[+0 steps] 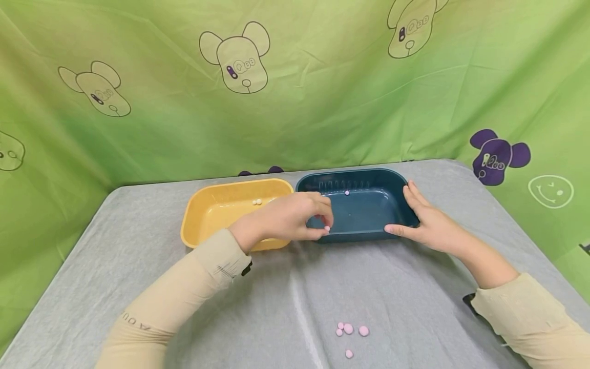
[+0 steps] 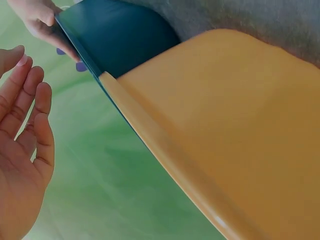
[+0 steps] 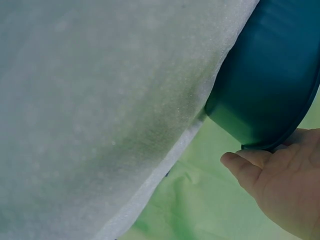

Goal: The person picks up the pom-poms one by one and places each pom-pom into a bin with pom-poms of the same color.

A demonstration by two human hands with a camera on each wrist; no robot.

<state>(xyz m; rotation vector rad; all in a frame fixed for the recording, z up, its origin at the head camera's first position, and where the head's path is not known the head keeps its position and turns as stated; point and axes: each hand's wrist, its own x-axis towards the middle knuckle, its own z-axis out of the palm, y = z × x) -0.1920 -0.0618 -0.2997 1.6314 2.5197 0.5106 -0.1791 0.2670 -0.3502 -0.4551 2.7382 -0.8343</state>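
My left hand (image 1: 301, 212) pinches a small pink ball (image 1: 327, 228) between thumb and fingertips, over the near left rim of a dark blue basin (image 1: 364, 236). The ball (image 2: 22, 60) also shows at the fingertips in the left wrist view. At the basin's right end rests my right hand (image 1: 430, 223), thumb along the near rim and straight fingers against the outside wall. One tiny pinkish ball (image 1: 347, 192) lies in the blue basin. The yellow basin (image 1: 195, 205), partly covered by my left hand and forearm, has two small pale balls (image 1: 256, 202) in it.
Several pink balls (image 1: 348, 329) lie on the grey cloth (image 1: 258, 312) near the front of the table. The two basins stand side by side toward the back edge. A green patterned curtain (image 1: 322, 113) hangs behind them.
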